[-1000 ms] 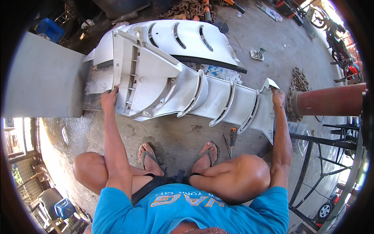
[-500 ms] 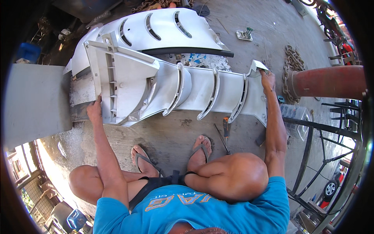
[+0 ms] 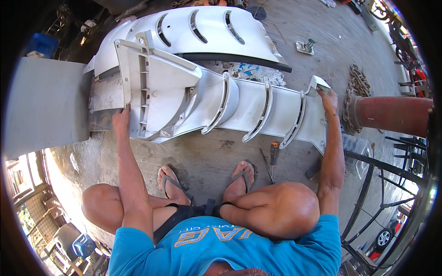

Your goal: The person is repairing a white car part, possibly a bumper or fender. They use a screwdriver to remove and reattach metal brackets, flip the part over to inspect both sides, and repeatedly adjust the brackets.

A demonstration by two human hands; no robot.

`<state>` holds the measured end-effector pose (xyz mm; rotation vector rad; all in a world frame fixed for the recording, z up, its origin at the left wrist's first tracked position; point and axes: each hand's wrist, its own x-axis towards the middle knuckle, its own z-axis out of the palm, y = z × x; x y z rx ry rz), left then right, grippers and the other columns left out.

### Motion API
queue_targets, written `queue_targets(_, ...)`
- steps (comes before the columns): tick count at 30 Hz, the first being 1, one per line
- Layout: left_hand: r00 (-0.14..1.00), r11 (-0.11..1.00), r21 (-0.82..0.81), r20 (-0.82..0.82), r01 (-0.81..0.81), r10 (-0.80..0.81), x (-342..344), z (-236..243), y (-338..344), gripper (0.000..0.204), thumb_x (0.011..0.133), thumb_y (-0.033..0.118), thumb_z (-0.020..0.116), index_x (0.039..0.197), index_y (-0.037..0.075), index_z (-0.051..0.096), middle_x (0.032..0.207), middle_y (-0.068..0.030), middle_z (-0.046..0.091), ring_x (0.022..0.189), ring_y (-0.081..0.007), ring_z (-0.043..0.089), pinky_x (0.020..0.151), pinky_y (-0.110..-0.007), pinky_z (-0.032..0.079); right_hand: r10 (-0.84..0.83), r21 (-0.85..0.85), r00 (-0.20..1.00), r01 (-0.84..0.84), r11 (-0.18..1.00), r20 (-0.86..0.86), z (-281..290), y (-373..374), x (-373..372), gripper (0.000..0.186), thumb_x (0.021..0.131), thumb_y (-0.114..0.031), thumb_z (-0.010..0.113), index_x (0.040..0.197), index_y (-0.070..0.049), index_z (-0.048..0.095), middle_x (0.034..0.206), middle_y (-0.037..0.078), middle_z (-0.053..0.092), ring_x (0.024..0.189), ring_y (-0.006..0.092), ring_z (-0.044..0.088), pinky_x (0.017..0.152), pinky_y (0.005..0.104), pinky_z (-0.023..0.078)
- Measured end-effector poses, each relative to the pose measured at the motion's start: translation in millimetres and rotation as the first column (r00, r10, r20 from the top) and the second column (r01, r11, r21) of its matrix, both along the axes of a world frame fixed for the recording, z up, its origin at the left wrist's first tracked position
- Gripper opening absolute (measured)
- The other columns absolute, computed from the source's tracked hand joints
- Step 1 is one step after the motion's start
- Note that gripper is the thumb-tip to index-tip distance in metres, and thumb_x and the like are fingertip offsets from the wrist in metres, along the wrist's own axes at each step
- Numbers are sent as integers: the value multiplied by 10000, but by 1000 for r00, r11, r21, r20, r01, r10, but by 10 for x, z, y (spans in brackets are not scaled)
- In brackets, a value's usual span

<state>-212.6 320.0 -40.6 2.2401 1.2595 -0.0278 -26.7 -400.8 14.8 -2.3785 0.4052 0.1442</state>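
Note:
In the head view a long white moulded panel with several curved slotted vents and a ribbed left end lies across the space in front of me, underside features showing. My left hand grips its left edge, fingers closed at the rim. My right hand holds the raised bracket at its right end. Behind it rests a second white panel with curved slots and a dark lower strip. An orange-handled screwdriver lies on the floor between the panel and my right knee, beside a thin dark rod.
A grey plate stands at left, a blue jug behind it. At right are a rusty chain, a red pipe, a black metal frame and a clear case. A small tray lies farther back.
The view has shifted with head movement. The held panel sits slightly further left against its surroundings than a second ago; both hands still grip its ends.

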Motion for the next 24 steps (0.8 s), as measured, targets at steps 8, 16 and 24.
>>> queue_targets(8, 961, 921, 383, 274, -77, -34, 193, 273, -293, 675, 906, 417, 716, 1358, -65, 579, 1282, -255, 650, 1225, -418, 595, 1046, -466, 453, -60, 402, 930, -98, 910, 362, -315, -213, -107, 464, 895, -214, 787, 1270, 31, 664, 1145, 119, 728, 1116, 223, 634, 946, 374, 514)
queue_targets(16, 573, 778, 559, 551, 287, -607, 760, 767, -1622, 320, 918, 232, 765, 1115, -6, 677, 1103, -167, 690, 1027, -325, 652, 920, -415, 516, 410, -340, 824, -285, 896, 390, 555, 909, -464, 347, 966, -254, 705, 1220, -16, 701, 1131, 149, 737, 1010, 255, 700, 905, 366, 528)
queue_targets(24, 543, 575, -65, 428, 816, -722, 553, 297, -2975, 547, 831, 429, 813, 1047, -62, 702, 1048, -226, 734, 923, -404, 710, 854, -438, 547, 680, -305, 731, -636, 709, 58, -25, 1677, -138, 472, 929, -320, 721, 1336, -93, 643, 1252, 214, 692, 1177, 391, 654, 1032, 434, 494)
